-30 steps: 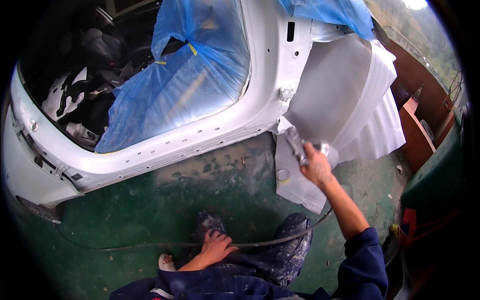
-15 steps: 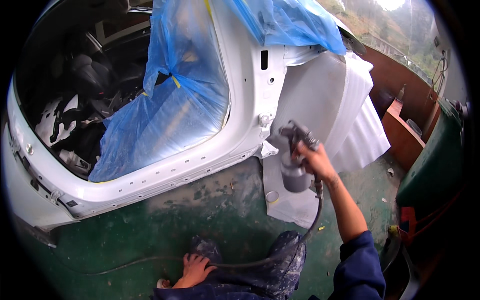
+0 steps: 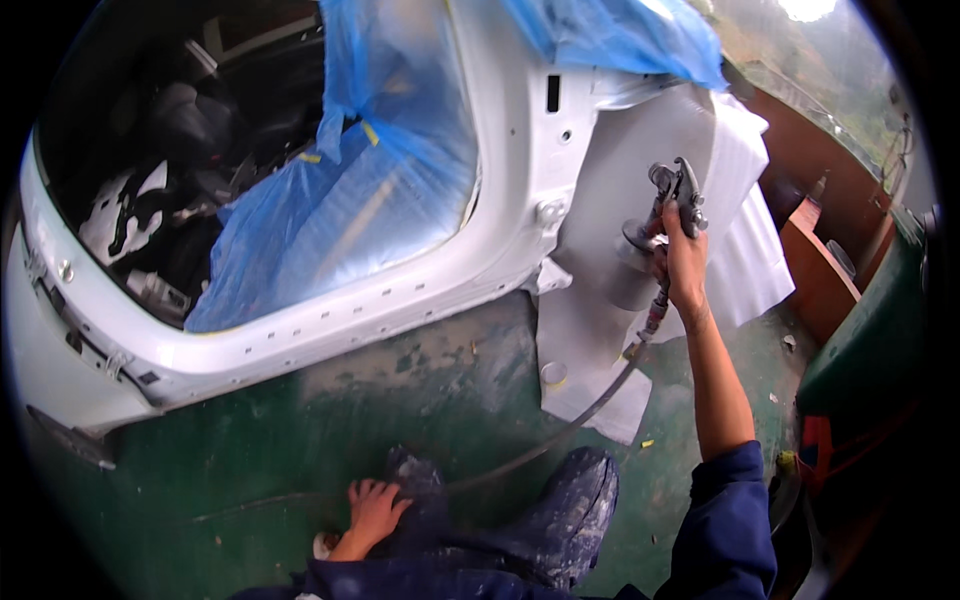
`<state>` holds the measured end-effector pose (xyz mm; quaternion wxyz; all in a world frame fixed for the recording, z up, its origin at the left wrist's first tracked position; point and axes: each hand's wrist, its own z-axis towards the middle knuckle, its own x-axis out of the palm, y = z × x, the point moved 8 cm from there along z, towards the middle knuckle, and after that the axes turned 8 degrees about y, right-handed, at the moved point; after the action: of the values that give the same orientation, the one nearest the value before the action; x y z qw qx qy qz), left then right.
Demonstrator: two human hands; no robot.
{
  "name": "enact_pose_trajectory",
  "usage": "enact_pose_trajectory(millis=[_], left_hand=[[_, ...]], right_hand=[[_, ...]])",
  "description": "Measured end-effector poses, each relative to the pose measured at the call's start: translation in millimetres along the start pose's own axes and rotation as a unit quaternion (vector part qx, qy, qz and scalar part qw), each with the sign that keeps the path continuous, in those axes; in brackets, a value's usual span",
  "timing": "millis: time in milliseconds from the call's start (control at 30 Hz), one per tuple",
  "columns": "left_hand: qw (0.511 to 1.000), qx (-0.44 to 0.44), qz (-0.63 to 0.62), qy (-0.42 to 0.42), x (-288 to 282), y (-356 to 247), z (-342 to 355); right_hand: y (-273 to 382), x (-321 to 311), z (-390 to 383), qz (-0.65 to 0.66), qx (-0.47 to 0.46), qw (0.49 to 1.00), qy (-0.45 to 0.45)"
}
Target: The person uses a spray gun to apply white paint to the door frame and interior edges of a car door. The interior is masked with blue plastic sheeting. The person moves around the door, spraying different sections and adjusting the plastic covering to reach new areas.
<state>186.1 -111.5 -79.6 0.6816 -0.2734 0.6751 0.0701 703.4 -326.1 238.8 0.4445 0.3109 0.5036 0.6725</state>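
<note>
My right hand [image 3: 684, 262] is closed round the handle of a spray gun [image 3: 678, 190], with its grey cup [image 3: 632, 270] hanging at the left. A hose [image 3: 560, 437] runs from the handle down across the floor to the left. The gun is in front of a white protective sheet [image 3: 640, 170], to the right of the white car body [image 3: 512, 200]. Low in the view, my left hand [image 3: 374, 512] rests with spread fingers by my paint-spotted trouser leg, holding nothing.
Blue plastic film [image 3: 350, 215] covers part of the door opening and the top of the body. Along the right stand a reddish-brown low wall [image 3: 815, 255] and a dark green bin [image 3: 860, 340]. The green floor [image 3: 300, 440] has dusty patches.
My right hand has lifted the spray gun up and to the right, away from the car body's edge, and turned it. My left hand stays by my leg. The whole view has shifted slightly.
</note>
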Motion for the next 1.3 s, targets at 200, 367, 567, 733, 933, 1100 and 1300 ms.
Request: enact_pose_trajectory(millis=[200, 367, 567, 733, 933, 1100, 1300], left_hand=[[0.99, 0.108, 0.045, 0.075, 35, -53, 29], [0.992, 0.082, 0.06, 0.076, 31, -45, 19], [0.996, 0.034, 0.087, 0.01, 6, -12, -1], [0.996, 0.008, 0.089, -0.021, -20, 23, -22], [0.984, -0.073, 0.114, -0.116, -77, 68, -74], [0.958, -0.138, 0.149, -0.202, -149, 144, -97], [0.958, -0.15, 0.12, -0.212, -192, 235, -131]], right_hand=[[-70, 70, -74, -0.384, -0.175, 0.903, 0.08], [-138, 135, -127, -0.455, -0.106, 0.854, 0.231], [-140, 161, -155, -0.331, -0.126, 0.892, 0.283], [-147, 155, -132, -0.236, -0.091, 0.944, 0.213], [-212, 121, -111, -0.136, -0.056, 0.988, 0.037], [-252, 150, -145, 0.218, 0.245, 0.944, 0.035], [-200, 256, -220, 0.333, 0.312, 0.875, 0.162]])
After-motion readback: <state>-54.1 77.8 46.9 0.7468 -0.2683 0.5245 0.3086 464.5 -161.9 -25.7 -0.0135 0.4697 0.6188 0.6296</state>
